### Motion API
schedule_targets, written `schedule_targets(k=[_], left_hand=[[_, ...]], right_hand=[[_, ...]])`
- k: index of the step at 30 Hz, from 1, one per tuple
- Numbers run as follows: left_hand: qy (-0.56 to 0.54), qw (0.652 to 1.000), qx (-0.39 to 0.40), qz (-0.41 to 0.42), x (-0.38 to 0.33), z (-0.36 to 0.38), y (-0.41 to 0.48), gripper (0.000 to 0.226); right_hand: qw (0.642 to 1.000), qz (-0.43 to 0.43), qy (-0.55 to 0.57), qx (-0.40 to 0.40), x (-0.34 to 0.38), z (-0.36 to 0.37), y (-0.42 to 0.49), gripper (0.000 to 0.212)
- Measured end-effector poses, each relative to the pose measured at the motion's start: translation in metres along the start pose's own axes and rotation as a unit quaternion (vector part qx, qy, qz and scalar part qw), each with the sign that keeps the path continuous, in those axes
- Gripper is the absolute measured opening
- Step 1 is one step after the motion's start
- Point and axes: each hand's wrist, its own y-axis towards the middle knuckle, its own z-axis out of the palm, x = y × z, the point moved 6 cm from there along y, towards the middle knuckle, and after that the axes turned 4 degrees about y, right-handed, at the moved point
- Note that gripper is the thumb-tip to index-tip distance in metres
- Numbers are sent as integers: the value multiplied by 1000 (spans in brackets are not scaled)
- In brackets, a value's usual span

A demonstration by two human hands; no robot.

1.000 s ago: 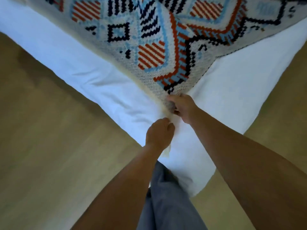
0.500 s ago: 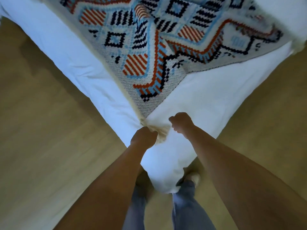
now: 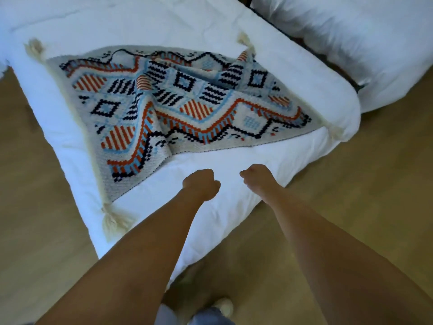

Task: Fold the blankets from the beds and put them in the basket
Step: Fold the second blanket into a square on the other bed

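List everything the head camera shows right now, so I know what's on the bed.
blanket: one, cream with red, blue and black pattern, spread rumpled on the near bed
tassels: four, cream, one at each blanket corner
near bed: one, white, under the blanket
second bed: one, white, upper right
floor: tan wood, around the beds
basket: none in view
shoe: one, pale, bottom edge
left grip: one, fingers curled, holding nothing, over the near bed
right grip: one, fingers curled, holding nothing, beside the left
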Motion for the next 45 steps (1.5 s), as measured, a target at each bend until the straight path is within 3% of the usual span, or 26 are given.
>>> schedule_targets(k=[7,17,21,28,32,39,45], left_hand=[[7,999,-26,28,-103,-43,62,31],[16,999,0,37,-259,-70,200,31],[7,1000,12,21,-331,-77,252,31],[-50,991,20,-125,-411,-68,331,36],[-77,981,14,-176,-442,-68,357,50],[-190,932,-21,-307,-442,-82,428,54],[-232,895,-32,-379,-435,-101,484,49]], right_hand=[[996,-39,-74,14,18,-105,60,22],[981,-50,-174,63,28,-225,184,44],[987,-47,-134,70,20,-287,238,34],[972,-123,-160,124,21,-389,343,31],[957,-154,-184,163,37,-424,389,29],[894,-232,-292,249,103,-421,476,21],[844,-264,-358,299,153,-422,542,25]])
